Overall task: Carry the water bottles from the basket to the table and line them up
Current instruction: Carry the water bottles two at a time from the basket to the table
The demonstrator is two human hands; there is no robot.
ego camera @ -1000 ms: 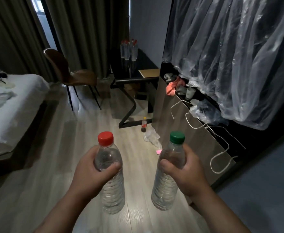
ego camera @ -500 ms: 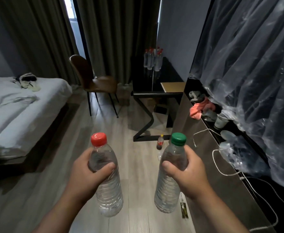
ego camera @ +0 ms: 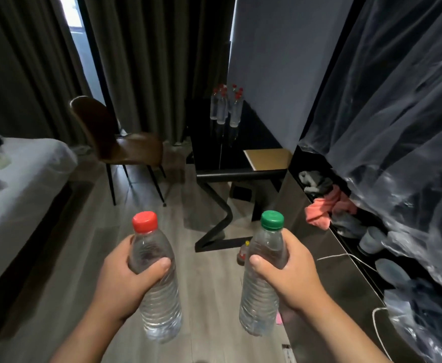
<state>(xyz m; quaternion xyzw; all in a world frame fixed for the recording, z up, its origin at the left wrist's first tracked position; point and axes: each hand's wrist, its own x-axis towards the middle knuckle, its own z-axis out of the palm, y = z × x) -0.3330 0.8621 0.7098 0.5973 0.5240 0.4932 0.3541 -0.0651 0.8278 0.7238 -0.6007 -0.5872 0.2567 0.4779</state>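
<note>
My left hand (ego camera: 125,281) grips a clear water bottle with a red cap (ego camera: 157,299), held upright at chest height. In my right hand (ego camera: 290,276) is a second clear bottle with a green cap (ego camera: 260,292), also upright. Ahead stands a black table (ego camera: 214,163) on a Z-shaped leg. Several red-capped water bottles (ego camera: 226,108) stand grouped at its far end, against the wall. The basket is not in view.
A brown chair (ego camera: 120,145) stands left of the table. A bed (ego camera: 18,184) with white bedding fills the left side. On the right, a dark cabinet (ego camera: 327,279) carries clothes, cups and a white cable under hanging plastic sheeting (ego camera: 398,127). A small bottle (ego camera: 243,254) stands on the floor.
The table, chair and cabinet have drawn closer and larger as I walk forward along the floor. Both hands keep the same hold on their bottles.
</note>
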